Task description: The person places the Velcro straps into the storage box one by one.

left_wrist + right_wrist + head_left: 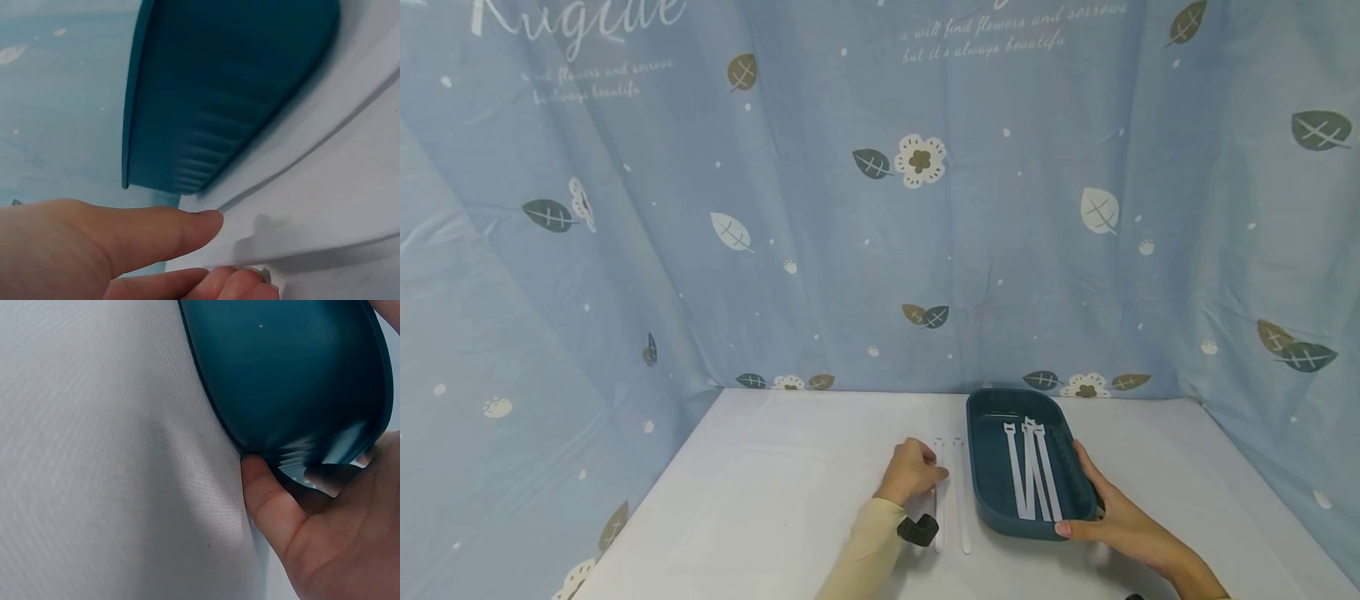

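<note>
From head, looks forward and down over table to far curtain; from left wrist, closely rightward, from right wrist, closely leftward, sharing tray.

So from the left wrist cam: the left hand pokes in from the lower left, thumb pointing right and pretty much straight. Fingertips bunch up along the bottom edge, with a gap between them and the thumb. Above is a big teal tray – cut off by the top edge, wavy ridges down its side, well clear of the thumb. Right side's all white surface with two grey lines slanting across – strip edges or shadows, can't tell. Pale blue cloth with whitish blotches fills the left.
</note>
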### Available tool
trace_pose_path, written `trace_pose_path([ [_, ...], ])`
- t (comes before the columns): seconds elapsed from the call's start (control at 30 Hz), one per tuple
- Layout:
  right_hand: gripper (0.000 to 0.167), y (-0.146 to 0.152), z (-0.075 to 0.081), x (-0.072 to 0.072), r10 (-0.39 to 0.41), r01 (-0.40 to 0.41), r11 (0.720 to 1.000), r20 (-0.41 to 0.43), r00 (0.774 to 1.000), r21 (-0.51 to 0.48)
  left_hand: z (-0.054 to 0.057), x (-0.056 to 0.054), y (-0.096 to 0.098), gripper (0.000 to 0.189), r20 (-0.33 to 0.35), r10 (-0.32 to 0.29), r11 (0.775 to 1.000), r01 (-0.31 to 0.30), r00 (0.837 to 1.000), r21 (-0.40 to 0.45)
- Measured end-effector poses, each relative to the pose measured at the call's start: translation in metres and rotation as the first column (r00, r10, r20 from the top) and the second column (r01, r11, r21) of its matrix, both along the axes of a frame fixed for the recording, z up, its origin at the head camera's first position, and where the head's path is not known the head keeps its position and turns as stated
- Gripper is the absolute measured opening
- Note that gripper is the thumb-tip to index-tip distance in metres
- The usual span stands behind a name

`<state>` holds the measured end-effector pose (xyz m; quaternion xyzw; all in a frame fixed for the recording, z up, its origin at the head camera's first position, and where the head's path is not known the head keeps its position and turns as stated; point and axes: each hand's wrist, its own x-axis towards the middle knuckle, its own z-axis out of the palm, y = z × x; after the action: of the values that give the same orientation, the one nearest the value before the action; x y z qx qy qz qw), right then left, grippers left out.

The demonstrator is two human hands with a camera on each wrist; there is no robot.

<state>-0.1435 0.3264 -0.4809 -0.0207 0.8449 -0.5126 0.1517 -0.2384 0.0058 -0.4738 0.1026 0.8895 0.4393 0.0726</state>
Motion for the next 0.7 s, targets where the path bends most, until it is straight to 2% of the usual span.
trace_pose_path([
  [0.27,0.122,0.0007,-0.0019,-0.0007,0.002,-0.002,1.000,-0.009,1.000,0.000,-0.0027,0.0020,0.0046,0.032,-0.027,0.011,1.000,-0.012,1.000,-0.009],
  [0.47,0.123,-0.0003,-0.0010,-0.0002,-0.004,0.004,1.000,0.002,1.000,0.001,-0.0047,0.0014,0.0050,0.030,-0.003,0.015,1.000,-0.015,1.000,-0.011],
  [0.7,0.122,-0.0007,0.0016,0.0000,0.000,0.000,1.000,-0.002,1.000,0.008,-0.0034,-0.0002,0.0031,0.021,0.037,-0.033,0.998,0.031,0.999,0.049],
])
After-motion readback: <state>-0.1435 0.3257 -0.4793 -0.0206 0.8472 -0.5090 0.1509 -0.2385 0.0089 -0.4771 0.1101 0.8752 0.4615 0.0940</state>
